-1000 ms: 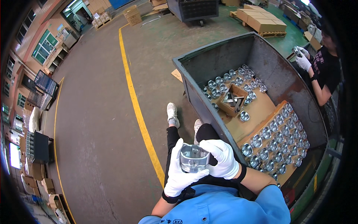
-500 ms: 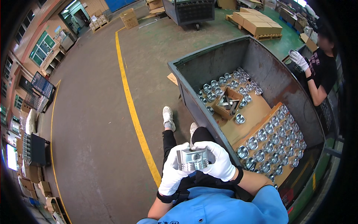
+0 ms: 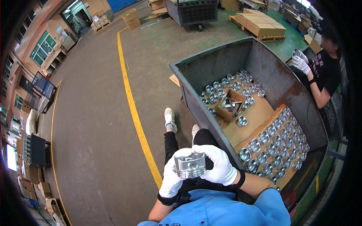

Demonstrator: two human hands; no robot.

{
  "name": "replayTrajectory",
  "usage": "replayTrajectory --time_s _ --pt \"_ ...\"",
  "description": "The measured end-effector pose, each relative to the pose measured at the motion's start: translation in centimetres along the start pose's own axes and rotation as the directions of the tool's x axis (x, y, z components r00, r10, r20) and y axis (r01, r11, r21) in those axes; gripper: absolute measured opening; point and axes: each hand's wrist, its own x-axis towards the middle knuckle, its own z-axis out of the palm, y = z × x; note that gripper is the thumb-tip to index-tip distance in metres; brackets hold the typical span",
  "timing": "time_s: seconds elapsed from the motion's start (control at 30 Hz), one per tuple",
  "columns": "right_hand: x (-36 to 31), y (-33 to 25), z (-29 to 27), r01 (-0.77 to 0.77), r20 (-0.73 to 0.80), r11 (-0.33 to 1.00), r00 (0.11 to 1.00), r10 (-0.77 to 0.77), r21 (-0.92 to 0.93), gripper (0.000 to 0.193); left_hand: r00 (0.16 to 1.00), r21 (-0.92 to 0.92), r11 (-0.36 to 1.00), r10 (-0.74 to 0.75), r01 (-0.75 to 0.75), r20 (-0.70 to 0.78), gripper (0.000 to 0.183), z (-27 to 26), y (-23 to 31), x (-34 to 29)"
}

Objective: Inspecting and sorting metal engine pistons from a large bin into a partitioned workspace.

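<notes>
Between my two white-gloved hands is a shiny metal piston, with its ring grooves toward me and the pin hole showing on its side. My left hand wraps round its left end. The fingers of my right hand close on its right side and far edge. To the right of my hands, a deep grey metal bin holds many more pistons. Several stand in rows on a brown cardboard sheet near me, others in a group at the far end, and a single piston stands between them.
Inside the bin, a small cardboard box holds dark flat metal pieces. Across the bin, a co-worker in white gloves holds a metal part. A yellow line runs along the floor at my left. Cartons on a pallet stand beyond the bin.
The piston has turned in my hands and shifted slightly left. My right hand's fingers have moved over its far edge. The co-worker's hands have come together around a metal part.
</notes>
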Motion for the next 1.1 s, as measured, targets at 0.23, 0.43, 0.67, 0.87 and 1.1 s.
replayTrajectory --time_s 0.23,0.43,0.67,0.87,1.1 --pt "0.4 0.7 0.6 0.008 0.108 1.000 0.994 -0.009 0.012 0.050 0.972 0.134 0.963 0.236 -0.234 0.001 0.053 -0.9 -0.9 -0.2" --pt "0.4 0.7 0.9 -0.023 0.121 1.000 0.992 0.025 -0.017 0.044 0.972 0.162 0.958 0.234 -0.234 0.023 0.060 -0.9 -0.6 -0.5" --pt "0.6 0.3 0.5 0.026 0.123 0.996 0.992 -0.016 -0.087 0.046 0.973 0.215 0.950 0.232 -0.227 0.000 0.063 -0.4 -0.1 -0.3" --pt "0.0 0.4 0.6 0.064 0.064 0.987 0.996 -0.055 -0.146 0.059 0.975 0.328 0.919 0.222 -0.219 0.028 0.057 -0.4 0.0 -0.3" --pt "0.1 0.3 0.3 0.097 0.117 0.980 0.990 -0.078 -0.175 0.065 0.857 0.750 0.472 0.454 -0.463 0.243 0.062 0.4 1.4 -0.4"
